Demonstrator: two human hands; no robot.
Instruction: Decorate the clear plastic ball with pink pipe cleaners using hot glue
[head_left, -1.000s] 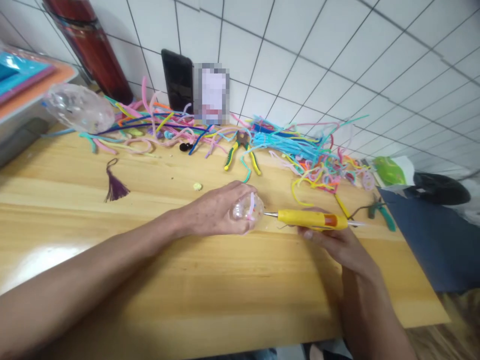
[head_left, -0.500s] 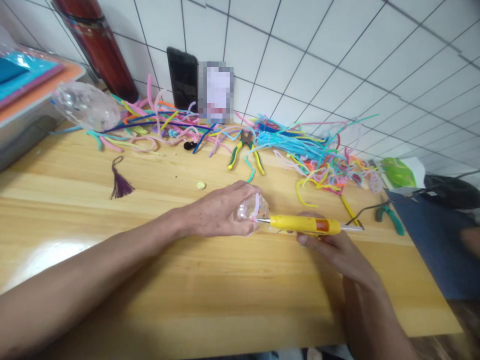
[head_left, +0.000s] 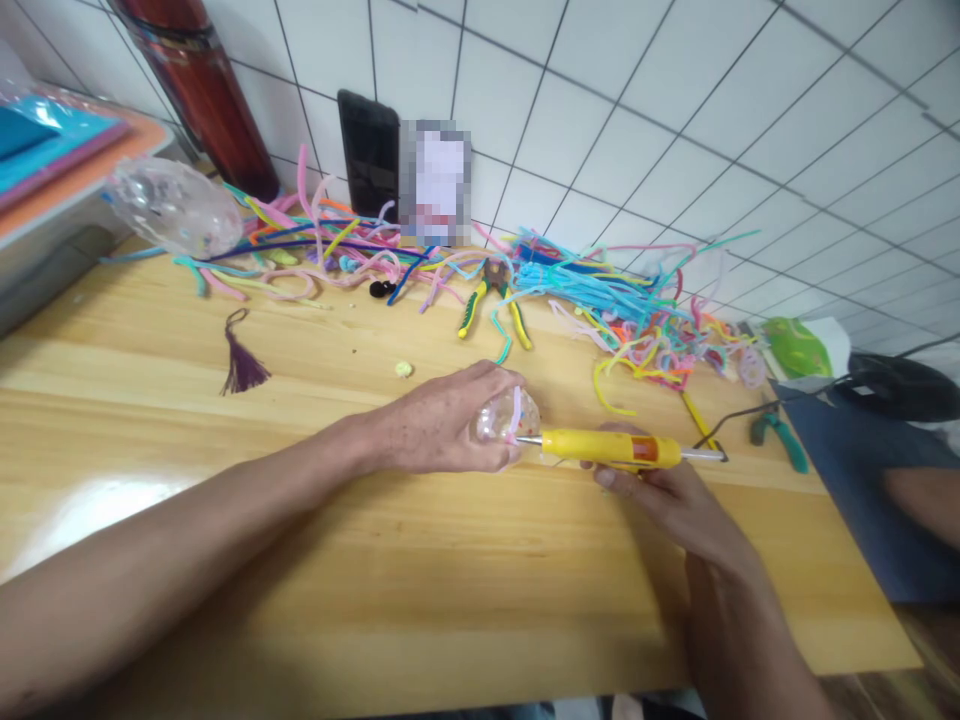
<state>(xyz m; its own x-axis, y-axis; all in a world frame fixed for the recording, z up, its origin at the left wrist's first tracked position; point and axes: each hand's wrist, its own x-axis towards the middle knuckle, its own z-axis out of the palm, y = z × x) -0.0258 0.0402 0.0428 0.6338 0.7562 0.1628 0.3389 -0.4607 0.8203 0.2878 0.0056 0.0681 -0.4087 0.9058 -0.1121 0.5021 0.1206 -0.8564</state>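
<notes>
My left hand (head_left: 450,425) is closed around a clear, rounded plastic piece (head_left: 495,415) with small coloured specks. A pale lilac pipe cleaner strip (head_left: 517,405) runs across its side. In my right hand (head_left: 652,490) is a yellow hot glue pen (head_left: 600,448), lying level with an orange window in its body and a whitish stick at its rear. Its metal tip points left and meets the lower end of the lilac strip, near my left fingertips. My fingers hide part of the clear piece.
Behind my hands lie green-yellow pliers (head_left: 495,300) and a heap of pipe cleaners (head_left: 585,290). A purple tassel (head_left: 244,362), a clear bottle-like piece (head_left: 180,205) and a red flask (head_left: 202,100) are at left. Teal pliers (head_left: 784,440) and another person's arm (head_left: 926,500) are at right.
The other person's arm reaches farther in from the right edge, and the black cord by the teal pliers has shifted. Both my hands and the glue pen stay nearly still.
</notes>
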